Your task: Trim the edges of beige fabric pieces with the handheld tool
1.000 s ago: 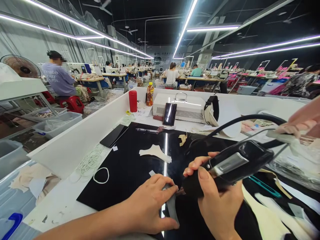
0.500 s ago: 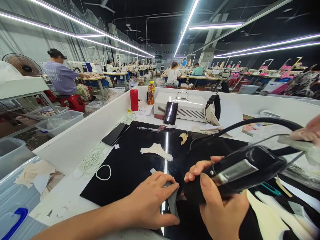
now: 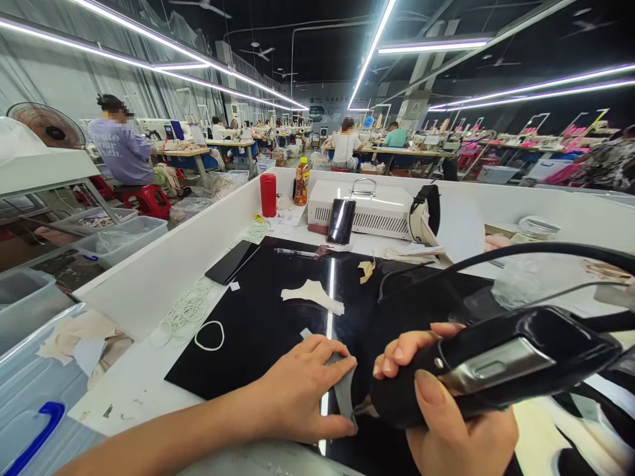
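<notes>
At four o'clock, a change within the last second: the corded black tool (image 3: 520,363) swung further out to the right, another person's hand gone from two o'clock, and the tool's metal tip (image 3: 364,406) nearer the body along the right edge of a grey strip (image 3: 344,390) — apparently work moving along that one edge, with the strip steadied on the spot. As for materials, largest first: a white bench (image 3: 143,264) with smooth upright walls, then a broad black board (image 3: 248,317), glossy enough to mirror a ceiling tube as one bright stripe. Towards twelve o'clock, a white box (image 3: 377,201) with slotted vents. Back at four, the tool's rounded, shiny casing with its silver plate, and wrapped round the front end the fingers of the right hand (image 3: 461,436), closed, thumb along the near side. From eight o'clock, the left hand (image 3: 310,390), fingers arched and thumb spread well apart, pressing down rather than pinching. Beyond it, at twelve, a cream piece (image 3: 313,296), soft-looking, hollowed along one side. Beneath the left fingertips, at six o'clock on the board, the strip itself: thin, matte, curved, partly hidden. Smallest, the tip at its four-o'clock edge — touching or just beside, cannot tell.
</notes>
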The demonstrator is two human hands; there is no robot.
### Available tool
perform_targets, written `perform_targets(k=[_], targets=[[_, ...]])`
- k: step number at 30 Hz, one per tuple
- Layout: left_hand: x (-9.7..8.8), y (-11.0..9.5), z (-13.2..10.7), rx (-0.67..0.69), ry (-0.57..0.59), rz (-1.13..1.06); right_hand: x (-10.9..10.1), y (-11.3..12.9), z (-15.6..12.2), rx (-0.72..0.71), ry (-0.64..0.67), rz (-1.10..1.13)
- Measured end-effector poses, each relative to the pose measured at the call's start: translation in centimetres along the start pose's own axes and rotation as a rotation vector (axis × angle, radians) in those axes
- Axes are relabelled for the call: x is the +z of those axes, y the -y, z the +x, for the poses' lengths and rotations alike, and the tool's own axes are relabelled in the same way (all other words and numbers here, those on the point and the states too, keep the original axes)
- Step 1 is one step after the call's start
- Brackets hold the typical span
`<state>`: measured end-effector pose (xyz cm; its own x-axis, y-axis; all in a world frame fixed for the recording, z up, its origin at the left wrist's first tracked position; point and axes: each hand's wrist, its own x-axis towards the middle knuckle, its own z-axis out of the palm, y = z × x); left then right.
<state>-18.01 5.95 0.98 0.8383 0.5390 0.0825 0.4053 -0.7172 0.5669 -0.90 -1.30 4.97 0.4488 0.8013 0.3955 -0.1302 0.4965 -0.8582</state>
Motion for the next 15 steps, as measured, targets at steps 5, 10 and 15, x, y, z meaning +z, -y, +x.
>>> perform_targets(k=[5,10,15], targets=[[-0.3,-0.3,0.2,-0.002,-0.006,-0.008,0.4,-0.3,0.0,0.022,-0.022,-0.019],[-0.1,-0.3,-0.3,-0.034,-0.013,-0.017,0.9,-0.6,0.0,-0.024,-0.030,0.016],[1.7,2.0,-0.5,0.054,-0.260,-0.049,0.5,-0.8,0.9,-0.129,0.000,-0.022]])
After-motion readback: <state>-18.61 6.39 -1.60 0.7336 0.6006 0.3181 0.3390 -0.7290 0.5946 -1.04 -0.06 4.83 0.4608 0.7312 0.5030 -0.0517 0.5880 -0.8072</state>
